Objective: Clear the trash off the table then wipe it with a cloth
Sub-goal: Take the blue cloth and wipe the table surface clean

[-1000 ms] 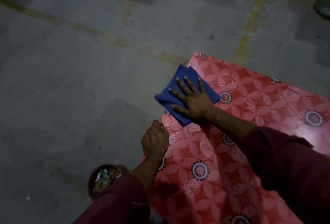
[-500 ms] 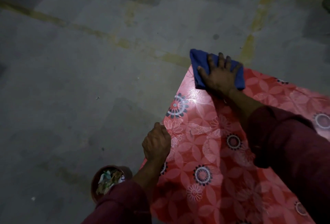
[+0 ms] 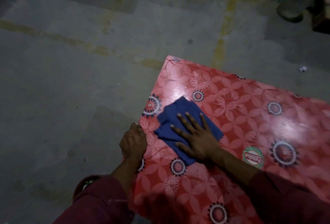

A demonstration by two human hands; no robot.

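Far to the left you see the grey floor [image 3: 53, 99] with faded yellow lines on it. Low down, beside your left sleeve [image 3: 100, 204], a bit of a round brown bin [image 3: 81, 187] peeks out (most of it is hidden by the sleeve). Next comes your left hand [image 3: 133, 142]. It sits at the left edge of the table [image 3: 241, 120], and its fingers are curled over that edge, gripping it. Just to the right of it lies the blue cloth [image 3: 178, 116], folded and flat on the red flower-pattern top, near the left edge. Your right hand [image 3: 196, 140] lies on top of the cloth with its fingers straight and spread out, pressing it down flat. Farther right on the table there is a small round green and white sticker [image 3: 253, 157]. On the floor beyond the table's far edge lies a tiny white scrap [image 3: 302, 68].
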